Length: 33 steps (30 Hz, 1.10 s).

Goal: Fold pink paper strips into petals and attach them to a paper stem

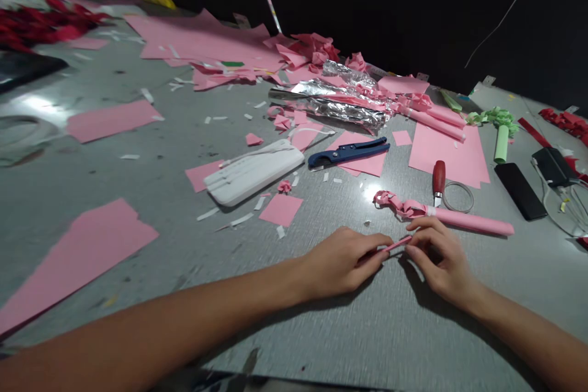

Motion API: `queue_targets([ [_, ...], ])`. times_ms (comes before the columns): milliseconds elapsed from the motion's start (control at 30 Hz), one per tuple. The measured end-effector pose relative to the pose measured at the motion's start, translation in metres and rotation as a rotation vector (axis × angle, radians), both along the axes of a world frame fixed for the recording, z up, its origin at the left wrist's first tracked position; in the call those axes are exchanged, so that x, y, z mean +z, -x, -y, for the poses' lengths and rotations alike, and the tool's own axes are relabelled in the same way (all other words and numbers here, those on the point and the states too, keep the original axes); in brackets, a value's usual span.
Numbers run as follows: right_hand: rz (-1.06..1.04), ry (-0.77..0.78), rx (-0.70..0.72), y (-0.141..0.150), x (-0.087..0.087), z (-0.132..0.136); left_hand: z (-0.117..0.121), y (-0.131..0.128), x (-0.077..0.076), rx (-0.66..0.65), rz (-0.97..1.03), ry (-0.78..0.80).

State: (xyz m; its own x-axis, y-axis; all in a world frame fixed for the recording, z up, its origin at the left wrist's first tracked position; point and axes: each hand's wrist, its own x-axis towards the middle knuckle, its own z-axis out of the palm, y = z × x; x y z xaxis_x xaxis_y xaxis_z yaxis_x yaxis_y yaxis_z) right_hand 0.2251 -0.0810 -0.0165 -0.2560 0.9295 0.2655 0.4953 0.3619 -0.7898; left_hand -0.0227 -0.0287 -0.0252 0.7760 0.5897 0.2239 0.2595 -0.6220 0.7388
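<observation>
Between my hands is a thin pink paper strip (397,244), seen nearly edge-on and tilted up to the right. My left hand (346,262) pinches its left end between thumb and fingers. At the right end, the thumb and fingertips of my right hand (438,257) close on it. Just beyond my right hand lies a rolled pink paper tube (478,220) with curled paper pieces (395,202) at its left end. A red-handled knife (439,179) and a thin wire loop (459,197) lie behind that tube.
Farther back are blue-handled cutters (349,152), a white plastic case (255,173) and a pink paper square (281,210). Crumpled silver foil (340,111) and pink sheets (202,40) lie along the back. To the right are a black phone (520,191) and a green paper tube (501,144).
</observation>
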Motion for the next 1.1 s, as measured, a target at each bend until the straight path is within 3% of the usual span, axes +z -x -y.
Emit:
queue_targets([
  [367,0.016,-0.110,0.012,0.0013,0.0002,-0.0016,-0.0010,0.0013,-0.0004,-0.020,-0.035,0.029],
  [1100,-0.008,-0.083,0.030,0.0021,0.0022,0.0004,-0.0024,-0.0001,-0.0001,-0.047,-0.032,0.064],
])
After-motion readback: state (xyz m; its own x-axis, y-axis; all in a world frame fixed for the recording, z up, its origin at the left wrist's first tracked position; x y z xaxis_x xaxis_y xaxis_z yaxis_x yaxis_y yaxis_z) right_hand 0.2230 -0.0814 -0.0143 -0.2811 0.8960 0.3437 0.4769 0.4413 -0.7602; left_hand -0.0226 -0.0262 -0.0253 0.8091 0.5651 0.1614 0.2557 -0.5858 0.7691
